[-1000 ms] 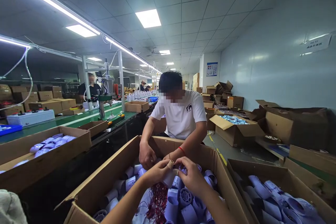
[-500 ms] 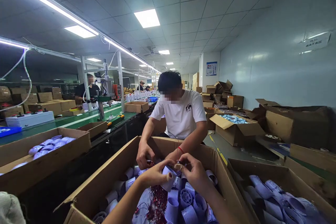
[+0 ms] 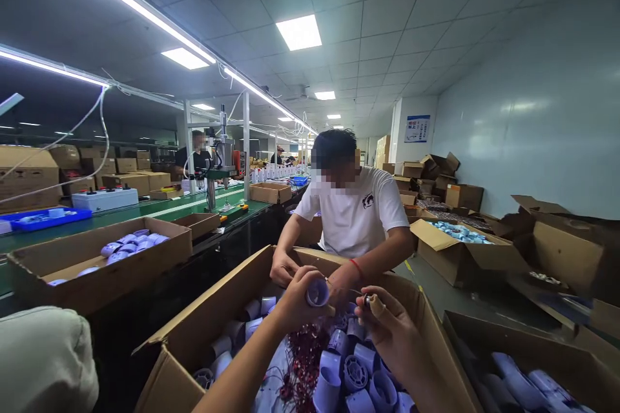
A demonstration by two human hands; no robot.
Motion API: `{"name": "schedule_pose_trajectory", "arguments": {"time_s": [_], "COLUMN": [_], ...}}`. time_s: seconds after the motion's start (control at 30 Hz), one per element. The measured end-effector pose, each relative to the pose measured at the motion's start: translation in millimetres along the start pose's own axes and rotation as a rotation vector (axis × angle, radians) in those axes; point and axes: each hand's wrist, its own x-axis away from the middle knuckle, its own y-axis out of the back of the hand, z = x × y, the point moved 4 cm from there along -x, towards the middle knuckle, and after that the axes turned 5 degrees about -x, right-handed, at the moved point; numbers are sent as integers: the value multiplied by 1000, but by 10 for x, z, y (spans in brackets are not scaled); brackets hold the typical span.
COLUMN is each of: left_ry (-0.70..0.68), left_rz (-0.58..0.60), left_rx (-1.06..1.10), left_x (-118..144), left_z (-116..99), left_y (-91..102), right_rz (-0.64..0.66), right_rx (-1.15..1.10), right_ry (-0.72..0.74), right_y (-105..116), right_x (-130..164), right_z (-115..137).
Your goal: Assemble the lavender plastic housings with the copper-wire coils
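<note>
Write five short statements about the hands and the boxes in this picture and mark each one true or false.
1. The left hand holds a pale tube-shaped part above the open cardboard box. True.
2. The right hand lies flat and empty on the box rim. False: it is raised over the box, fingers closed on a small piece.
3. A bundle of red wires lies among the parts in the box. True.
4. The co-worker across the box wears a black shirt. False: the shirt is white.
5. The box on the green bench at left is sealed shut. False: it is open, with pale parts inside.
</note>
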Motion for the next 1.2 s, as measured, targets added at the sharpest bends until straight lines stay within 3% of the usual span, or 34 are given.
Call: {"name": "schedule_pose_trajectory", "arguments": {"time_s": [0.17,0.3,0.5,0.67,0.87,1.2], "left_ry": [-47,-67,-143,-219,-186,-189], "left_rz": [-5,40,215,228,267,347], "left_rx": [-48,35,-28,-17,-31,-16], "left_x": [4,57,98,120,138,140], "left_z": [-40,-60,-181,-187,-124,-192], "left_y": [40,-4,-78,-106,-130,-146], "right_rz": [78,35,2,-21,-13,11], "right_rx": [122,144,133,116,187,265], "right_ry": [-84,-17,-27,-20,-30,-33], "right_y": [-90,-120,-88,-71,-60,-75], "right_x": [17,23,-11,-18,-26,-27], "right_z": [-145,-212,-259,-272,-317,-337]}}
